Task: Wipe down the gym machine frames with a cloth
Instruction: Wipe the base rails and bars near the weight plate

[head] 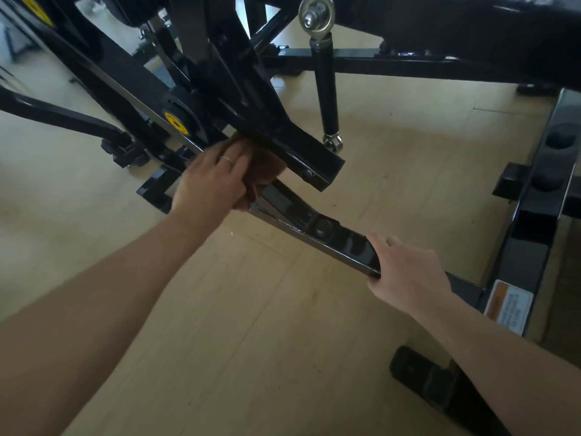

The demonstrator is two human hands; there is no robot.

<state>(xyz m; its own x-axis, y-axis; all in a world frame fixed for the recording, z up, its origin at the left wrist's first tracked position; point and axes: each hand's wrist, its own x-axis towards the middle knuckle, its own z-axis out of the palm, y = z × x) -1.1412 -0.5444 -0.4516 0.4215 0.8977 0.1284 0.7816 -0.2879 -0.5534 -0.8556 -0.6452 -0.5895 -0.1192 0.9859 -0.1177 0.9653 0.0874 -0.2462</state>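
Right now the left hand (213, 180) lies on a brown cloth (267, 166), its fingers curved over the bunched fabric and holding it against the low black frame bar (301, 220) that runs diagonally across the floor. The cloth sits under and just beyond that hand's fingertips, tucked beneath the square open end of an upper black beam (301, 152) that crosses above it. The right hand (408, 272) is further along the same low bar, nearer the body, with its fingers wrapped over the top and its thumb under the near edge, so it grips the bar.

The cloth looks soft and limp; it will fold and bunch, so it is best held in a wad under a pressing palm, not by a corner. The frame looks like rigid, heavy painted steel, glossy and probably slick, and I judge that it will not shift under a wiping hand. The bar's flat top is the natural place to brace, as the right hand does. Beyond the left hand the beams crowd close together, and the beam's hard corner could catch knuckles.
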